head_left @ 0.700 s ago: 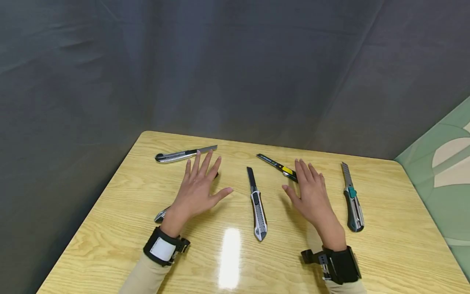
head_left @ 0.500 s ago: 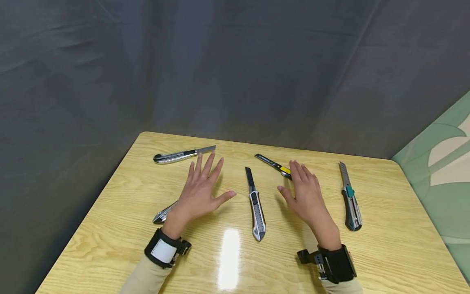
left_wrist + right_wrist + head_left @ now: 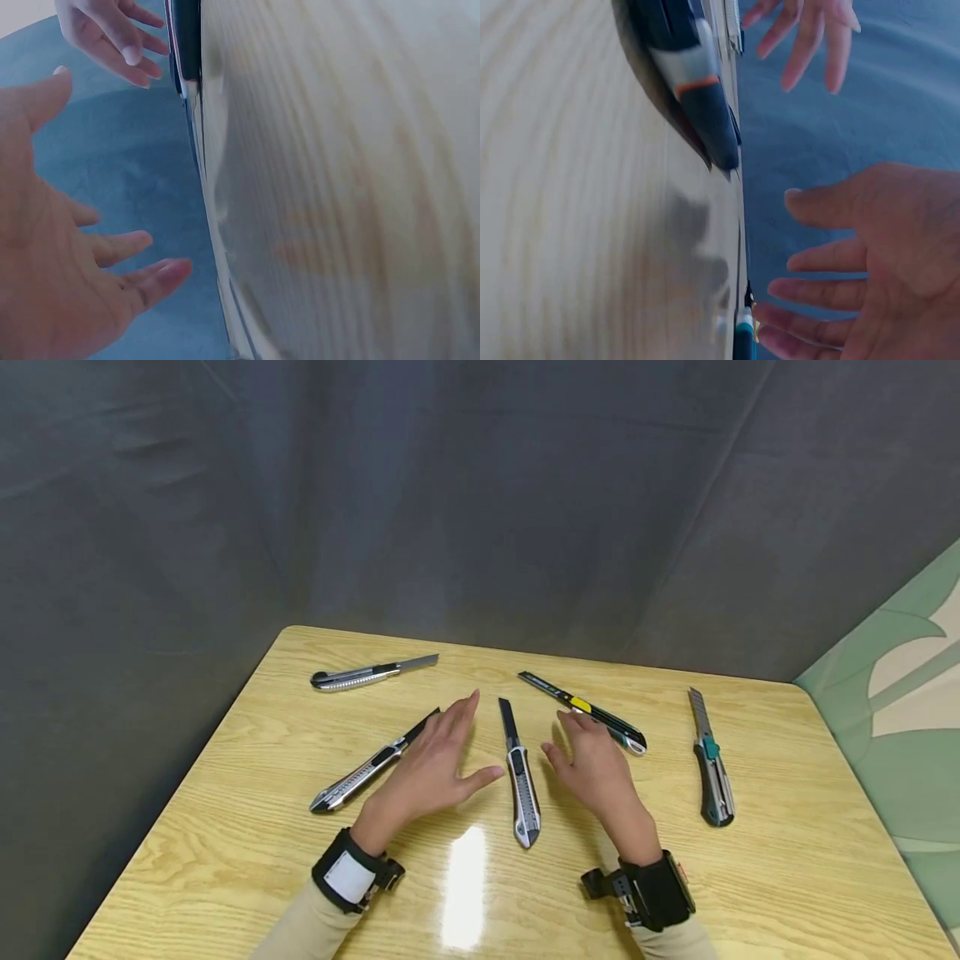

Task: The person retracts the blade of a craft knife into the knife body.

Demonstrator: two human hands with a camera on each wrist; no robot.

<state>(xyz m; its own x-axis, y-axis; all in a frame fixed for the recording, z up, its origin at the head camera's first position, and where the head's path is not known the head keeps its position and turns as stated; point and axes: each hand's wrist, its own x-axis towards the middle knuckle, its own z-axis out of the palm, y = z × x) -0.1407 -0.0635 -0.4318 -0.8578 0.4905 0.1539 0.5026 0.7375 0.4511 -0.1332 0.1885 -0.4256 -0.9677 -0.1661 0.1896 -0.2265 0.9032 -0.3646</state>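
My left hand [image 3: 431,772] hovers over the table with fingers straight and thumb stretched to the right, holding nothing. Between the two hands lies a silver-and-black snap-off utility knife [image 3: 523,797], black blade pointing away. My right hand [image 3: 596,768] is also empty, its fingertips overlapping the edge of a black utility knife with a yellow patch [image 3: 611,722] in the head view. Just left of my left hand, a similar silver utility knife [image 3: 356,779] lies slanted, its blade tip by the fingers. In the right wrist view, a knife's dark butt end [image 3: 711,124] looms close.
A silver utility knife [image 3: 356,678] with its blade out lies at the back left of the wooden table [image 3: 225,860]. Another, with a teal slider [image 3: 711,749], lies at the right. A dark curtain [image 3: 480,510] hangs behind, and a green patterned surface [image 3: 915,760] borders the right side.
Both hands have moved inward toward the middle knife. The slanted left knife and the black-and-yellow one now show more fully. The knives stay where they lay on the table.
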